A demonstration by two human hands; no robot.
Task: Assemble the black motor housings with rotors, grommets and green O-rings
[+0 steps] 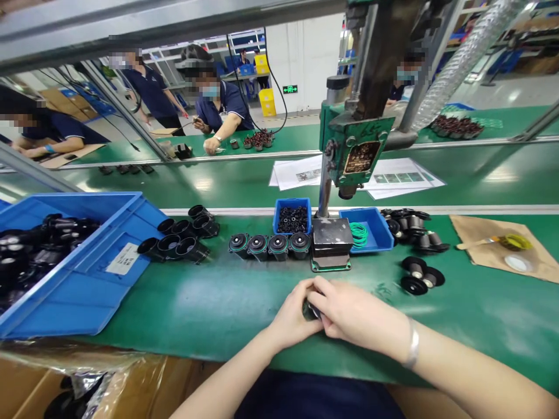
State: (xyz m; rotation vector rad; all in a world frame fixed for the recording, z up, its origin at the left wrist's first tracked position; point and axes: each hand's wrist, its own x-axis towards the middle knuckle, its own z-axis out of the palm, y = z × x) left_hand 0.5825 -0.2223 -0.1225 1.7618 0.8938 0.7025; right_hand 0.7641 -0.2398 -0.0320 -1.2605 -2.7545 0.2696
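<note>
My left hand [289, 319] and my right hand [356, 314] meet over the green bench, fingers curled round a small black part [312, 311]. Most of that part is hidden by the fingers, so its exact kind does not show. Just beyond my hands is the metal block [332, 234] at the foot of a bench press [354, 152]. Left of the block, several black cylindrical housings [258, 244] with green rings round their tops stand in a row. A blue bin of small black rings [292, 220] and a blue bin [379, 228] with green rings [358, 235] flank the press column.
Open black cups [187, 249] stand beside a large blue crate [126, 291] of black parts at left. At right lie flanged black parts [414, 284] and cardboard [541, 251] with a brush [480, 242]. Printed sheets [406, 178] lie behind; co-workers sit opposite.
</note>
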